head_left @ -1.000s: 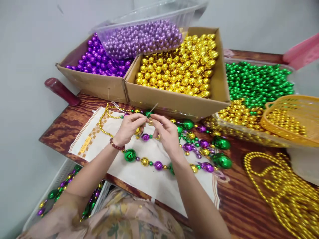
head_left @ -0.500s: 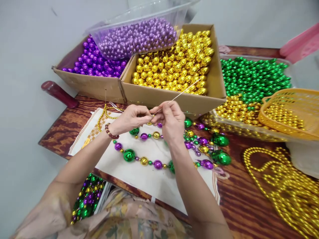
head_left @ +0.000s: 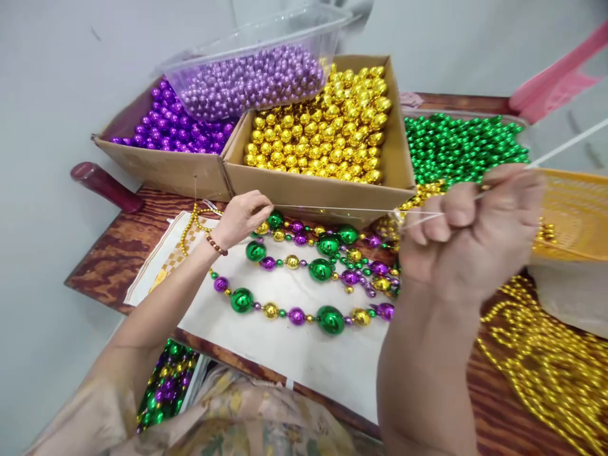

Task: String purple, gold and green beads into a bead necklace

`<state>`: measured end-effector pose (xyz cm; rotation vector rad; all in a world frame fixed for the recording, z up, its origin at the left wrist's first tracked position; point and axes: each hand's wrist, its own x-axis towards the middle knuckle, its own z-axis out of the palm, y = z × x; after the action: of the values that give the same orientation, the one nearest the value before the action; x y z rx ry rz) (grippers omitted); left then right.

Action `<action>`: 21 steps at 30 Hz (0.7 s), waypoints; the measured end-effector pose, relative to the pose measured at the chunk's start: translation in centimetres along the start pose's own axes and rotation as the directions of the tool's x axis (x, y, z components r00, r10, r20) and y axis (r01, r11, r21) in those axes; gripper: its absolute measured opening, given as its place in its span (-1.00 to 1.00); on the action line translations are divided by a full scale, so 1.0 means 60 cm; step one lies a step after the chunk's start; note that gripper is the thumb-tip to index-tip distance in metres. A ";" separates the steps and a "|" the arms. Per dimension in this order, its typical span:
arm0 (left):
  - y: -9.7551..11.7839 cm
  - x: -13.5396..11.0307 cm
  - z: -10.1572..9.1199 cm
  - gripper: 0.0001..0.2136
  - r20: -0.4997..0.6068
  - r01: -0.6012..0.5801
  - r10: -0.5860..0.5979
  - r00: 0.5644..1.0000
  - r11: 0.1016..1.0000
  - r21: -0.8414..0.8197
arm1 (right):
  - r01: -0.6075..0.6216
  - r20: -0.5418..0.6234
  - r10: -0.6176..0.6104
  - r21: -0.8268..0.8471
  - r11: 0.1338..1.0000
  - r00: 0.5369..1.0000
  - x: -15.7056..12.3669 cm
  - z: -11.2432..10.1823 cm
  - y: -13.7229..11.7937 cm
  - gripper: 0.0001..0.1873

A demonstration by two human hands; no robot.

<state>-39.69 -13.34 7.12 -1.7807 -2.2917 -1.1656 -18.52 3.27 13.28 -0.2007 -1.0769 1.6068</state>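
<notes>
A thin white string (head_left: 342, 208) runs taut between my two hands, above the work cloth. My left hand (head_left: 243, 218) pinches its left end between thumb and fingertips, beside the front of the gold bead box. My right hand (head_left: 470, 231), raised close to the camera, is closed around the string. A straight white length, string or needle, sticks out past it to the upper right; I cannot tell which. Below lies a bead necklace (head_left: 297, 316) of large green, purple and gold beads in several rows, partly covered by my right forearm.
Cardboard boxes hold purple beads (head_left: 185, 133) and gold beads (head_left: 313, 136); a clear tub of lilac beads (head_left: 251, 82) leans on top. Green beads (head_left: 465, 145) and a yellow basket (head_left: 579, 209) stand right. Gold bead strands (head_left: 551, 361) lie on the table. A dark red bottle (head_left: 107, 187) is left.
My hands were together over the necklace. The right has swung right and toward the camera, drawing the string out taut; the left has stayed nearly in place, shifting slightly left.
</notes>
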 end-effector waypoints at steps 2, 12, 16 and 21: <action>-0.014 -0.025 0.011 -0.79 -0.063 0.078 -0.075 0.995 0.996 0.048 | 0.020 -0.012 -0.020 -0.024 1.000 1.000 -0.001 -0.016 -0.024 -0.77; 0.049 -0.048 0.036 -0.70 0.111 0.241 -0.219 0.969 0.769 -0.591 | -0.059 0.182 0.066 -0.044 0.997 0.981 -0.019 0.043 -0.002 -0.77; 0.113 0.006 0.031 -0.66 0.359 0.245 0.087 0.929 0.584 -0.774 | 0.003 0.249 0.029 -0.125 0.992 0.968 0.027 0.107 -0.004 -0.71; 0.117 0.037 0.007 -0.76 0.327 0.284 0.030 0.945 0.424 -0.860 | 0.061 0.216 -0.029 -0.142 0.988 0.976 0.069 0.104 -0.043 -0.81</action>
<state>-34.39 -10.76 11.58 -2.1319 -2.0409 -2.7559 -22.14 3.31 20.31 -0.1023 -1.3595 1.5331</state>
